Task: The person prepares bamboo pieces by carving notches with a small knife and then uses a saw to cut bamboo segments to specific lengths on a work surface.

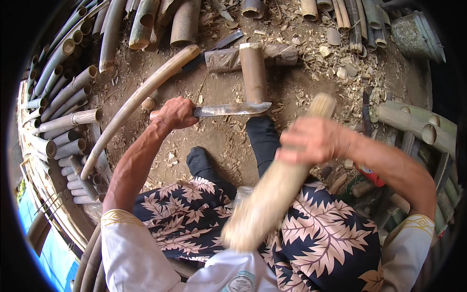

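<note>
My left hand (175,113) is closed around the handle of a machete, its long blade (231,110) pointing right. The blade's tip end lies at the near end of a short brown bamboo piece (253,73); whether it touches cannot be made out. That piece rests with its far end up on a wooden block (282,55). My right hand (314,141) grips a thick pale wooden mallet (267,204) around its narrower part, tilted over my lap. The mallet and the hand are smeared by motion.
Cut bamboo tubes (73,119) are stacked at the left, and more bamboo (418,126) lies at the right. A long curved pole (141,104) leans beside my left arm. Wood chips (345,73) litter the dirt floor. A grey bucket (417,36) stands at the far right.
</note>
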The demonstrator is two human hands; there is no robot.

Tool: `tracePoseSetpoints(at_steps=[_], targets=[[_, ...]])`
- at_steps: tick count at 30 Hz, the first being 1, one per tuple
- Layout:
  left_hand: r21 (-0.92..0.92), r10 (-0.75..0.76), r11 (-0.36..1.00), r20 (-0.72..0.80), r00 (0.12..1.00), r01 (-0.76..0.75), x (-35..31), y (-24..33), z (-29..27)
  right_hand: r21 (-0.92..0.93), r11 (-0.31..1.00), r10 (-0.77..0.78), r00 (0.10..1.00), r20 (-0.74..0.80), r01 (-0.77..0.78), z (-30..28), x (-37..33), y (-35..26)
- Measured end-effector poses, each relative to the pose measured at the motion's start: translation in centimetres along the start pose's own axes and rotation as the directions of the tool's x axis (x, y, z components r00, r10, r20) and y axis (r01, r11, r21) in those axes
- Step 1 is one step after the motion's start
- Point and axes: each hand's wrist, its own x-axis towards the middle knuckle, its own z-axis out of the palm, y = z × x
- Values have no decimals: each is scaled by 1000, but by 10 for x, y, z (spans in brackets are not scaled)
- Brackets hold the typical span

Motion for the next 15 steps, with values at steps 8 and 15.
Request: tracePoseSetpoints(at_steps=[8, 15], targets=[[32, -3, 999, -46, 999, 4, 2, -20, 10, 111, 971, 194, 969, 155, -212, -20, 40, -40], [-1, 37, 999, -77, 996, -37, 7, -21, 4, -338, 801, 599, 680, 424, -495, -38, -6, 23]])
